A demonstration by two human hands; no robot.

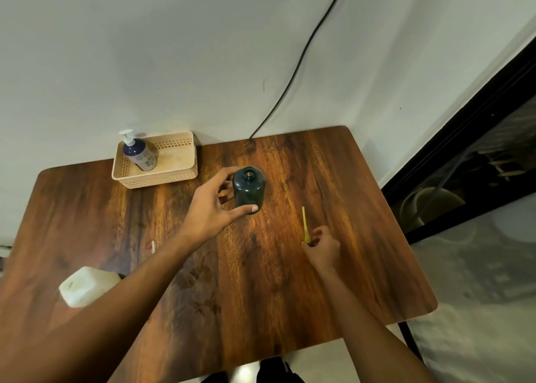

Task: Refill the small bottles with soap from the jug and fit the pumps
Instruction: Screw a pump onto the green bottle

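A dark green bottle (249, 189) with an uncapped neck stands upright mid-table. My left hand (213, 205) wraps around its left side, thumb against the base and fingers behind it. My right hand (322, 244) pinches the head of a pump whose yellow tube (304, 223) points away from me along the table, to the right of the bottle. A white soap jug (87, 285) sits at the near left, partly hidden by my left forearm. A blue bottle with a white pump (139, 152) stands in a beige basket (174, 173).
The wooden table (261, 281) ends at a rounded right edge with floor beyond. A short white stick-like item (152, 246) lies at the left. A black cable (293, 75) runs down the wall behind the table. A dark-framed glass panel (464, 156) stands at the right.
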